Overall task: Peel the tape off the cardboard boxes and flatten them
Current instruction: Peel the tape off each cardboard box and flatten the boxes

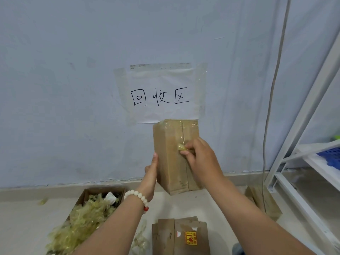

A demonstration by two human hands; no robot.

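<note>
A tall brown cardboard box (172,155) is held upright in front of the wall. Clear tape runs down its middle seam. My left hand (151,173) grips the box's lower left edge, fingers wrapped behind it; a white bead bracelet sits on that wrist. My right hand (199,159) is on the box's front, and its thumb and fingers pinch a crumpled yellowish end of tape (181,146) lifted off the seam.
An open box (86,195) heaped with peeled yellowish tape stands on the floor at the left. Flattened cardboard (181,236) lies below my arms, another piece (265,201) at the right. A white metal shelf (312,162) and a hanging cable (274,89) are on the right.
</note>
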